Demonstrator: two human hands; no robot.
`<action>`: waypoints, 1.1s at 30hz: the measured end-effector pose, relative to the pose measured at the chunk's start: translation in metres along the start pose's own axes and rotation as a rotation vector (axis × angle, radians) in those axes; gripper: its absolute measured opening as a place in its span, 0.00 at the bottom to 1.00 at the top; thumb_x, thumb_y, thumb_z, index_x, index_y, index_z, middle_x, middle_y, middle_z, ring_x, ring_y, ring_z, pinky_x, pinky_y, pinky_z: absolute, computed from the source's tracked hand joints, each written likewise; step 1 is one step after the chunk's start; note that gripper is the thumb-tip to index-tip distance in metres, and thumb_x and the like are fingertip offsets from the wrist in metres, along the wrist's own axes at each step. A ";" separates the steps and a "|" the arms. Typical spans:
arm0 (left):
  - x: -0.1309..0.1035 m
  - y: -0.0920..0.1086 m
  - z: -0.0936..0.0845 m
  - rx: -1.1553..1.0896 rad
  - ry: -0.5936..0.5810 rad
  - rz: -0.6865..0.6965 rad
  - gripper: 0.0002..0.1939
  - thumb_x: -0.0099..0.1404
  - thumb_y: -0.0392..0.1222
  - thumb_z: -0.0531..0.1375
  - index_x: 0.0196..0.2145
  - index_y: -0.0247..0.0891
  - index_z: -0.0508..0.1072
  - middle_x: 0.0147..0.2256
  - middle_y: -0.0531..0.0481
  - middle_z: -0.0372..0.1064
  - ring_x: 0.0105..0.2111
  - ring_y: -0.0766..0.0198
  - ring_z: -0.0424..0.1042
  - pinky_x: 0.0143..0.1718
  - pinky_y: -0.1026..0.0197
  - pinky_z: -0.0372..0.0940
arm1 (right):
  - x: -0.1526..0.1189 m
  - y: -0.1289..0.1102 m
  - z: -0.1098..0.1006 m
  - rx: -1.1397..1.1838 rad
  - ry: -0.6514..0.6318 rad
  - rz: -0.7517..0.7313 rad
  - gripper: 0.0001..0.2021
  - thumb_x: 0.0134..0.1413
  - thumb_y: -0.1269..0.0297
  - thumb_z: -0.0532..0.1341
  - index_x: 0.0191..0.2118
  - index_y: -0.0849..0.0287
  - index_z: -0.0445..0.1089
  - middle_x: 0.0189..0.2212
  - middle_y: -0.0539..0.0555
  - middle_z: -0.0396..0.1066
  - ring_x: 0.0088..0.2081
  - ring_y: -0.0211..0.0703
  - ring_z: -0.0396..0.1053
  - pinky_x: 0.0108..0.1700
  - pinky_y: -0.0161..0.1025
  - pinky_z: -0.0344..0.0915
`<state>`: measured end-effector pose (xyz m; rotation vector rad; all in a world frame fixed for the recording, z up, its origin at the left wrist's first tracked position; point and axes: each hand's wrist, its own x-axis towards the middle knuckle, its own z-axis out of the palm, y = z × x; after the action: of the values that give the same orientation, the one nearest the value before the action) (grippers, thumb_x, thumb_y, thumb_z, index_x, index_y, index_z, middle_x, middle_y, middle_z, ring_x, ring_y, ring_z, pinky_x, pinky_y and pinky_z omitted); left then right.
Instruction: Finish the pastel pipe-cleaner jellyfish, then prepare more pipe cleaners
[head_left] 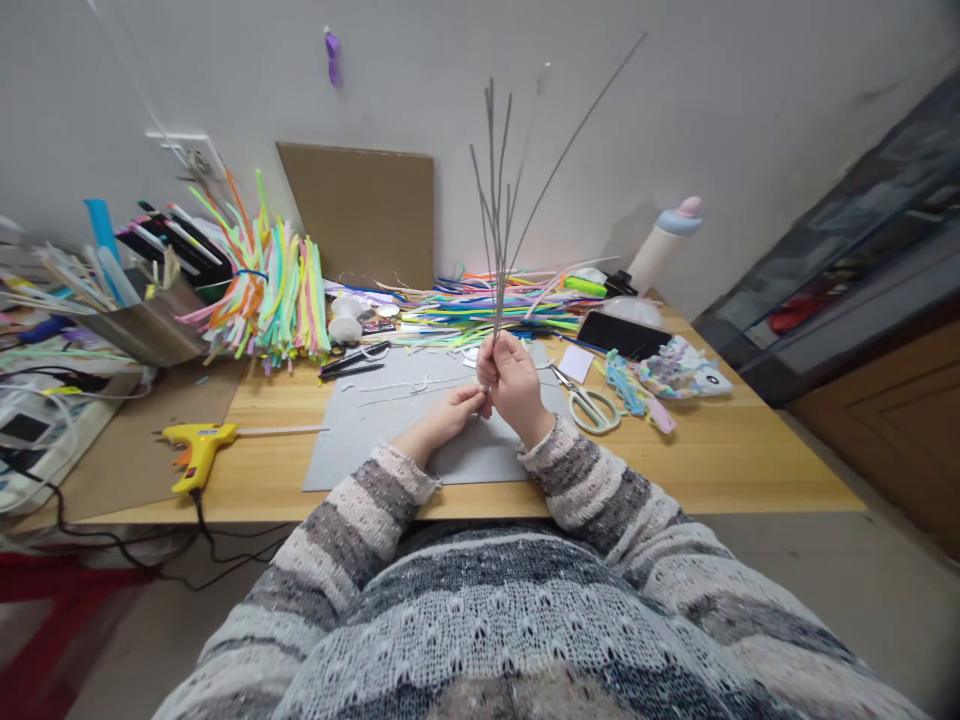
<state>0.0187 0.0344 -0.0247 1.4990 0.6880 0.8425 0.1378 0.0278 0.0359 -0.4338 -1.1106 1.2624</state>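
Note:
My right hand [513, 380] is closed round a bundle of thin grey stems [498, 250], which stand upright and fan out above it; one long stem leans far to the right. Just below and to the left, my left hand [456, 412] pinches the lower end of the bundle, its fingertips close to the right hand. Both hands are above a grey board [390, 450]. Thin white and grey strands [397, 385] lie on that board, to the left of the hands.
Scissors [594, 408], a dark phone [622, 335] and a fish-like figure [686, 370] lie to the right. At the left are a yellow glue gun [199, 450] with its cable and colourful pipe cleaners [274, 290]. A brown board [367, 210] leans on the wall.

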 end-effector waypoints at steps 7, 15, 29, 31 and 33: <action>-0.002 0.000 -0.010 0.159 -0.028 -0.051 0.12 0.65 0.43 0.55 0.31 0.33 0.74 0.30 0.48 0.72 0.32 0.64 0.68 0.39 0.62 0.62 | -0.007 0.015 -0.005 -0.044 -0.050 -0.028 0.19 0.59 0.45 0.57 0.29 0.57 0.60 0.18 0.43 0.48 0.19 0.30 0.43 0.21 0.32 0.42; -0.006 -0.009 -0.001 0.298 0.059 -0.022 0.07 0.62 0.37 0.56 0.37 0.35 0.72 0.37 0.46 0.74 0.39 0.59 0.69 0.46 0.58 0.63 | -0.014 0.023 -0.003 -0.116 0.005 -0.036 0.21 0.59 0.44 0.56 0.28 0.57 0.59 0.19 0.43 0.49 0.20 0.30 0.45 0.22 0.32 0.44; -0.009 -0.014 0.016 0.370 0.068 0.004 0.08 0.67 0.39 0.47 0.30 0.38 0.62 0.22 0.56 0.57 0.24 0.66 0.57 0.30 0.62 0.55 | 0.027 -0.032 0.030 -0.241 -0.086 -0.231 0.16 0.62 0.48 0.54 0.40 0.56 0.66 0.21 0.44 0.51 0.19 0.31 0.47 0.20 0.32 0.43; -0.010 -0.013 0.017 0.375 0.063 -0.002 0.08 0.66 0.38 0.47 0.31 0.38 0.62 0.22 0.56 0.57 0.24 0.66 0.57 0.30 0.62 0.55 | 0.035 -0.046 0.040 -0.276 -0.094 -0.304 0.15 0.63 0.49 0.54 0.41 0.56 0.66 0.21 0.44 0.52 0.20 0.31 0.48 0.21 0.33 0.45; -0.010 -0.013 0.017 0.382 0.062 -0.012 0.07 0.66 0.37 0.47 0.32 0.38 0.63 0.22 0.56 0.57 0.24 0.66 0.57 0.30 0.62 0.55 | 0.041 -0.059 0.049 -0.275 -0.087 -0.348 0.13 0.63 0.51 0.55 0.41 0.56 0.67 0.22 0.44 0.53 0.20 0.31 0.49 0.21 0.33 0.48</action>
<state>0.0276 0.0176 -0.0389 1.8111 0.9420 0.7792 0.1238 0.0318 0.1214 -0.3728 -1.3749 0.8332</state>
